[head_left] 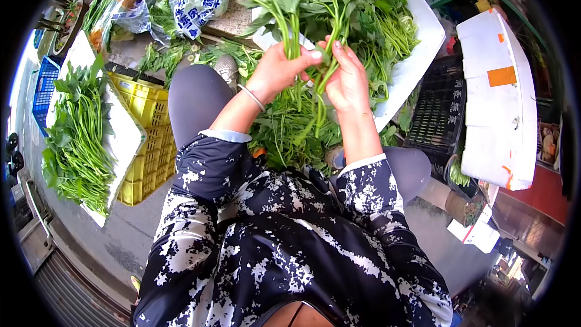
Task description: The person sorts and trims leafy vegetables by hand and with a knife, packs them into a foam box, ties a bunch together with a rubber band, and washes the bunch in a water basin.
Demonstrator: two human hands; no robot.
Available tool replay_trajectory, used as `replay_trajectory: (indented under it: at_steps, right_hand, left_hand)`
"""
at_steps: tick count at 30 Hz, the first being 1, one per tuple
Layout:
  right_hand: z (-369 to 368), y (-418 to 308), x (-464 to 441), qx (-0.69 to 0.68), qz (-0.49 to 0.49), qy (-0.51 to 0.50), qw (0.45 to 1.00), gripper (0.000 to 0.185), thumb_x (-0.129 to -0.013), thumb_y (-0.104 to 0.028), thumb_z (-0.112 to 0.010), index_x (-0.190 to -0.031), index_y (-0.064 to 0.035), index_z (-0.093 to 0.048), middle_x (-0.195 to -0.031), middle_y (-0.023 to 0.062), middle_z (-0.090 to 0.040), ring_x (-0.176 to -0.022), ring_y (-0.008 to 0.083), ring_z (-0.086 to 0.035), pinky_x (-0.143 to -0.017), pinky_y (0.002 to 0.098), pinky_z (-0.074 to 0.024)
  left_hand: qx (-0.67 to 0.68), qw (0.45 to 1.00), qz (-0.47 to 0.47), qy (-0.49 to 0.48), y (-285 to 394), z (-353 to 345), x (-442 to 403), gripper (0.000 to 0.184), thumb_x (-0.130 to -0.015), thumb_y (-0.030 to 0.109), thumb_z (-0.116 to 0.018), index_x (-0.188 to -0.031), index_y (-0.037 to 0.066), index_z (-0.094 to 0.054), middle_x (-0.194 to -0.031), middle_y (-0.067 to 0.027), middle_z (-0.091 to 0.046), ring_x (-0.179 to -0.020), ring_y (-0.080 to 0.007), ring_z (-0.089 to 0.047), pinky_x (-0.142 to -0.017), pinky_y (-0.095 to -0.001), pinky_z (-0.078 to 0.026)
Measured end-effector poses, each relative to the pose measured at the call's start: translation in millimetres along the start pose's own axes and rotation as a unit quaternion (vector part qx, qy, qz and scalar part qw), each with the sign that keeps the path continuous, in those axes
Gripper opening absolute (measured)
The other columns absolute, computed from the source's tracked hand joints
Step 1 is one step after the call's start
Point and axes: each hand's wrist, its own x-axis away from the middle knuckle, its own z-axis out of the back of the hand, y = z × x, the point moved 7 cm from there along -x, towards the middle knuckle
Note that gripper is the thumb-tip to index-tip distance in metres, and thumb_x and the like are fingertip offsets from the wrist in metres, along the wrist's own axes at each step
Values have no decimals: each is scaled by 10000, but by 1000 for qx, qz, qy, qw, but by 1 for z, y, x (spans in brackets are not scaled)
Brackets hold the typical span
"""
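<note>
Over the loose greens (290, 126), both hands are busy! The left hand (270, 74) grips one leafy bunch (288, 19); the right hand (347, 83) pinches another bunch (338, 23) just beside it, leaves pointing far, toward the white box (428, 35). Handled well, I'd say: light fingers, stems kept straight, leaf ends level, nothing crushed.

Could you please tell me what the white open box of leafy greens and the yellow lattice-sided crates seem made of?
The white open box looks like matte polystyrene foam, judging by its thick, plain walls. The yellow lattice-sided crates are likely smooth plastic, given their even colour and regular openings.
</note>
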Motion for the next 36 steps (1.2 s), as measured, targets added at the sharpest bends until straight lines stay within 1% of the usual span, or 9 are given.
replay_trajectory:
  at_steps: [2, 5, 9, 18, 21, 23, 28, 35, 36]
  right_hand:
    - [-10, 3, 1, 23, 22, 21, 999, 207, -854, -180, -570, -982, -17, -564, -846, 70, -609, -713, 137, -578, -578, 250, -467]
    - [-14, 4, -2, 57, 16, -2, 998, 226, -857, -162, -560, -1017, -1, -556, -930, 87, -605, -772, 157, -585, -659, 267, -482]
    - [-23, 2, 2, 140, 14, -12, 990, 176, -850, -199, -578, -898, -30, -592, -734, 14, -595, -489, 58, -483, -399, 206, -346]
    - [16, -42, -5, 263, 173, 118, 942, 274, -838, -189, -604, -1058, -25, -611, -962, 25, -610, -784, 61, -513, -665, 171, -388]
    - [24, -53, 2, 280, 223, 145, 922, 276, -835, -154, -604, -1061, 5, -600, -960, 34, -612, -866, 77, -535, -769, 199, -419]
    - [22, -49, 4, 307, 217, 138, 916, 251, -821, -170, -619, -1021, -20, -628, -749, -27, -593, -613, 28, -446, -554, 176, -356]
    - [-15, -8, -5, 294, 110, 37, 949, 246, -800, -148, -632, -1005, -13, -626, -688, -4, -589, -520, 31, -460, -441, 175, -361]
    - [-24, -8, -2, 313, -7, -54, 948, 318, -889, -242, -513, -1080, 4, -572, -749, 34, -574, -594, 61, -510, -437, 196, -422]
    - [-16, -25, -7, 366, 79, -21, 927, 319, -875, -259, -533, -1065, -10, -586, -799, 61, -603, -603, 74, -537, -434, 195, -424]
  left_hand:
    - [14, 1000, -16, -4, 5, -7, 5, 348, -769, 279, -679, -1006, 58, -550, -700, 10, -555, -577, -63, -524, -447, -179, -361]
    - [2, 999, -40, -21, -7, -10, -9, 307, -773, 242, -677, -985, 62, -547, -682, 9, -554, -569, -65, -513, -450, -184, -367]
    - [-3, 999, -8, -40, -7, -10, -7, 225, -790, 200, -656, -933, 51, -567, -682, 0, -562, -565, -70, -510, -452, -188, -376]
    - [30, 998, 34, 33, -7, 7, -9, 279, -790, 277, -657, -913, 38, -584, -736, -22, -609, -556, -85, -522, -454, -202, -376]
    - [-29, 982, 17, 185, -4, 30, -6, 239, -733, 188, -717, -864, 25, -600, -720, -29, -613, -557, -86, -521, -484, -224, -413]
    - [-34, 978, -45, 202, -2, 33, -8, 243, -692, 129, -747, -848, 16, -599, -713, -24, -611, -557, -69, -492, -500, -240, -415]
    - [-23, 998, -28, 54, 2, -2, -7, 253, -844, 339, -581, -852, 87, -579, -640, 49, -491, -490, -38, -372, -431, -196, -285]
    - [-10, 997, 48, -56, -1, -2, -1, 264, -854, 357, -558, -888, 95, -547, -758, 26, -565, -629, -38, -492, -468, -174, -332]
    - [-8, 997, 47, -58, -1, -3, -1, 264, -854, 357, -558, -888, 95, -547, -758, 26, -565, -629, -38, -492, -468, -174, -332]
